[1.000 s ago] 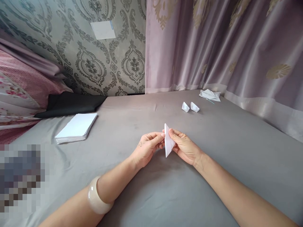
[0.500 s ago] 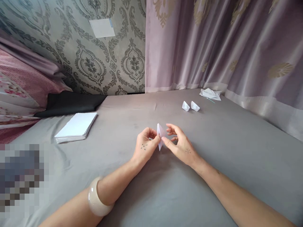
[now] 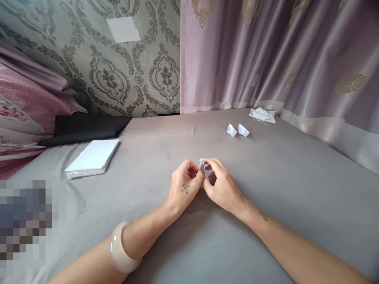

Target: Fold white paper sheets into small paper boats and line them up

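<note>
A small folded piece of white paper stands upright between my two hands, its pointed top showing above the thumbs. My left hand pinches it from the left with thumb and curled fingers. From the other side, my right hand has its thumb at the paper's lower part and its forefinger at the top edge, so both hands are closed on it. Its lower part is mostly covered by the thumbs. Farther off to the right sit two small folded paper boats, side by side.
A thick stack of white paper lies at the left, with black cloth behind it. More folded papers and a thin greenish stick lie at the far right by the curtain. Grey cloth covers the surface.
My right hand has closed in, its fingers now on the paper instead of spread beside it. The paper has turned and shows a narrower shape. The view has shifted slightly.
</note>
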Motion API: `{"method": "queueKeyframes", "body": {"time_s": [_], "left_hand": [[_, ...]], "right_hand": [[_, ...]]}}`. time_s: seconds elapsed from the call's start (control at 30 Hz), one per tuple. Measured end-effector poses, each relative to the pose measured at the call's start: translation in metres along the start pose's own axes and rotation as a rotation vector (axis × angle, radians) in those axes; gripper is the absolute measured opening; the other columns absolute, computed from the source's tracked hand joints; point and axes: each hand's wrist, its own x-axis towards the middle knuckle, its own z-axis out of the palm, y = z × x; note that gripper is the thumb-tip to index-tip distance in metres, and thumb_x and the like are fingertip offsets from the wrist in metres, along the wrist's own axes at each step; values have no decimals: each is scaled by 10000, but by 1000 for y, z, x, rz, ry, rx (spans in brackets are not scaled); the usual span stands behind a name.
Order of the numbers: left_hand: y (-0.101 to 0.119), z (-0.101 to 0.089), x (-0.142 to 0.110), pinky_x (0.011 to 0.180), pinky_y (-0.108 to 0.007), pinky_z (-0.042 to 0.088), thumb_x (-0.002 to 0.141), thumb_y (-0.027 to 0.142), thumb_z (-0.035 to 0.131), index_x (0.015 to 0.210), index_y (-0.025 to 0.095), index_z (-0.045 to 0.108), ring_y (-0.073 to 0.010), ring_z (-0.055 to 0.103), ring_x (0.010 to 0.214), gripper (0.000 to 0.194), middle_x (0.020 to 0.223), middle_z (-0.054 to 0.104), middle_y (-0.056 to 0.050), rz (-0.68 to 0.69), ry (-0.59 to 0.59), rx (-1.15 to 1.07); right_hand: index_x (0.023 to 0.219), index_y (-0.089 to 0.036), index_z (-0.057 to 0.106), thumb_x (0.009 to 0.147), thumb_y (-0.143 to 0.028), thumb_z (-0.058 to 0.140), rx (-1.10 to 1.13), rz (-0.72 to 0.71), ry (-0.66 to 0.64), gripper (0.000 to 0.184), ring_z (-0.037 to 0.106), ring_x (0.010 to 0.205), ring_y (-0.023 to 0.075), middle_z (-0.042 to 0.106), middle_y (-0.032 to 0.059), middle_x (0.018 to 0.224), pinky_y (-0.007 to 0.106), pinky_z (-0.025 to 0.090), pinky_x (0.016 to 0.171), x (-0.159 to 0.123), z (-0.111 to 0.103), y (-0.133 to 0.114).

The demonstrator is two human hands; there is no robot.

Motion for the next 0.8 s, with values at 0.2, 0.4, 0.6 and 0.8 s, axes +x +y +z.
{"method": "queueKeyframes", "body": {"time_s": [0.2,0.4,0.6,0.8], "left_hand": [[-4,3,-2,574,-235,366,806,275,592,709,198,539,-110,482,593,135,655,559,25,78,-9,17],[-4,6,-5,631,-256,375,773,172,557,702,208,505,-130,483,645,95,690,538,17,173,12,120],[-7,5,-5,705,-281,392,760,152,564,895,230,521,-161,518,755,161,849,567,-13,207,37,117],[-9,1,-3,724,-277,417,772,133,558,1082,232,547,-180,579,798,325,947,648,-55,236,-89,31]], "right_hand": [[1084,-212,577,831,-156,486,-87,59,49,275,628,845,181,614,83,1066,312,511,687,3,1,4],[881,-209,621,775,-107,496,-180,106,96,192,603,747,178,651,46,873,300,455,672,7,-2,5],[872,-214,592,798,-94,495,-215,-71,166,171,595,749,165,632,46,849,266,442,640,2,-4,-3],[921,-214,562,831,-71,456,-358,-232,231,200,610,743,150,648,48,866,250,439,629,-4,1,-11]]}}
